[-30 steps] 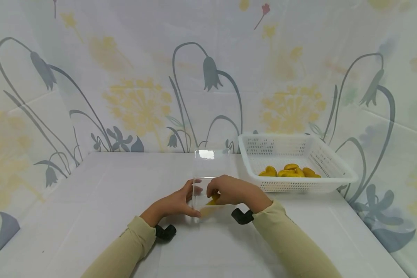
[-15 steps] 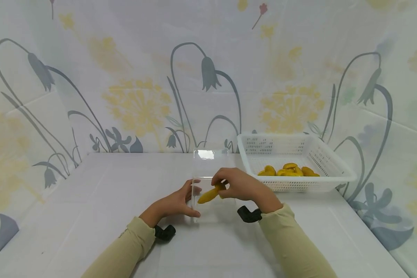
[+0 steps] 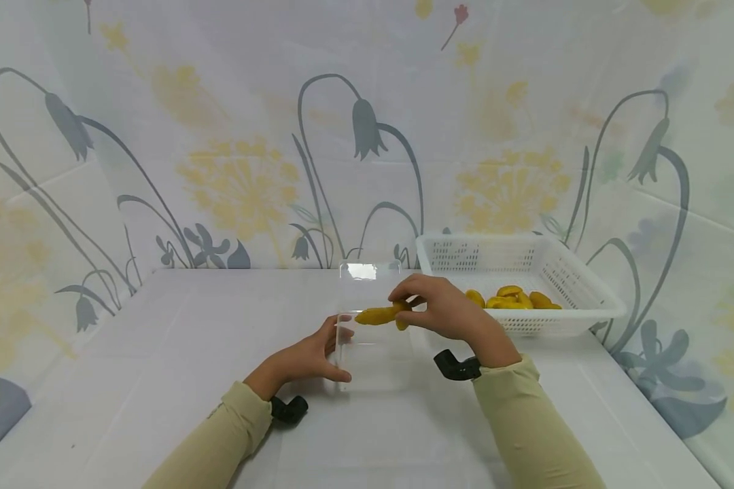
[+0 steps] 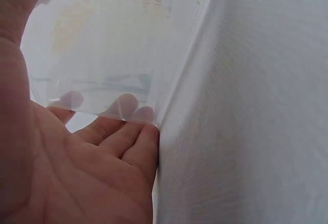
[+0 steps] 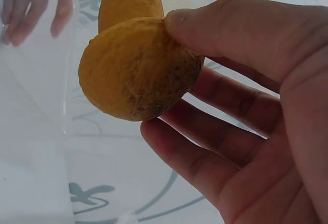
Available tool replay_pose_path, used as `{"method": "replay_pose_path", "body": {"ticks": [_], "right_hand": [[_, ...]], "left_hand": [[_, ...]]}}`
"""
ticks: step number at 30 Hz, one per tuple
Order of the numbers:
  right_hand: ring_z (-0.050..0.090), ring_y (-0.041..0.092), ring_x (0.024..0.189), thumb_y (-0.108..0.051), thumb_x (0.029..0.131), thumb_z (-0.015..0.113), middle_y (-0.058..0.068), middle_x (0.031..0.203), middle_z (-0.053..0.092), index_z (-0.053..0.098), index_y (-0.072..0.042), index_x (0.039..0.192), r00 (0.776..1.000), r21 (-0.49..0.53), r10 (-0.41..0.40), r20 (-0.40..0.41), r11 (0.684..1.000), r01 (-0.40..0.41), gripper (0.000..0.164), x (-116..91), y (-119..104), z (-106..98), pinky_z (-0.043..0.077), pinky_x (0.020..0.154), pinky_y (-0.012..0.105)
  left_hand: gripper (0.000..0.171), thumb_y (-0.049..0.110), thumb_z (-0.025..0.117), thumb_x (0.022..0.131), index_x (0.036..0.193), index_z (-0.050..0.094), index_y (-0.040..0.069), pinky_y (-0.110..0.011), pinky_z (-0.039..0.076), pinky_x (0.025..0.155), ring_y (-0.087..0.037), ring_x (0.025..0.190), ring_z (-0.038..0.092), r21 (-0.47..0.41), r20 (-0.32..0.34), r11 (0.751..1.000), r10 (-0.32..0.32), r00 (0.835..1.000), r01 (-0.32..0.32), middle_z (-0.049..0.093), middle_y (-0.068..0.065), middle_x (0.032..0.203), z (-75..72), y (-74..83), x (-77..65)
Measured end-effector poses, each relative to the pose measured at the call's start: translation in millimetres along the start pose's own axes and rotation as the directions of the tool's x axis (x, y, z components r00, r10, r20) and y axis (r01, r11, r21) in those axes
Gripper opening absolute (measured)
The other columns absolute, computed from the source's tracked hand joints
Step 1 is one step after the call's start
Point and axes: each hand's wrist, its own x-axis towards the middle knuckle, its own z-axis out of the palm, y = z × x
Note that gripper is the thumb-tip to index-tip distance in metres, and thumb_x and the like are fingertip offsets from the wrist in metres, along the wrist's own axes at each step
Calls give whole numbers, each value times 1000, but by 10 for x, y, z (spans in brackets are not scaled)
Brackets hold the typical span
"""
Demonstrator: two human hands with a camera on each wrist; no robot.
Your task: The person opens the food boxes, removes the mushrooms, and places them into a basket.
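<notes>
Between thumb and fingers my right hand (image 3: 445, 309) pinches two yellow, oblong, mango-like pieces. In the right wrist view the rounded piece (image 5: 133, 73) has dark speckles at its lower end, and the longer piece (image 5: 130, 1) sticks up behind it. They are over the clear plastic box (image 3: 376, 370), whose hinged lid (image 3: 370, 285) stands raised at the back. My left hand (image 3: 308, 356) holds the box's left side, thumb in front and fingers behind. In the left wrist view several fingertips (image 4: 125, 103) show through the clear wall.
A white perforated basket (image 3: 587, 316) stands at the back right with several more yellow pieces (image 3: 514, 299) inside. White cloth covers the table (image 3: 208, 326). A flower-printed curtain (image 3: 245, 102) hangs behind and at both sides.
My right hand has risen out of the clear box and moved right and back, bringing the yellow pieces up with it. The left hand stays at the box.
</notes>
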Motion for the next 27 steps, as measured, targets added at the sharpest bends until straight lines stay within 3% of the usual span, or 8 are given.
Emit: {"method": "replay_pose_path", "body": {"ticks": [8,12,18,27], "right_hand": [[66,14,96,-17,86,73,-1,107,65,68,-12,111,993,-21,-66,-96,998,65,26,-64,95,-113,57,86,27],[66,16,98,-18,87,73,0,107,66,67,-11,113,991,-17,-53,-127,999,51,27,-96,133,-183,57,87,29],[67,23,104,-21,89,71,5,113,66,66,-11,117,984,-29,37,-173,999,-42,30,-145,209,-299,57,88,33],[70,30,102,-27,93,66,9,124,62,61,-13,126,949,1,222,-223,974,-227,36,-253,359,-448,57,85,43]], "left_hand": [[103,19,82,77,150,9,14,-49,22,119,-31,148,23,-10,10,1000,18,1000,-18,31,-18,154,1,-24,12],[104,19,82,77,150,9,14,-49,21,119,-32,149,22,-23,12,999,27,1000,-26,31,-19,154,-2,-26,8],[106,21,83,76,150,9,13,-49,21,119,-31,149,21,-12,9,999,32,999,-32,32,-18,154,-9,-24,6],[106,19,84,75,150,10,12,-50,21,119,-33,149,21,-17,8,999,39,999,-39,32,-20,154,-4,-10,4]]}}
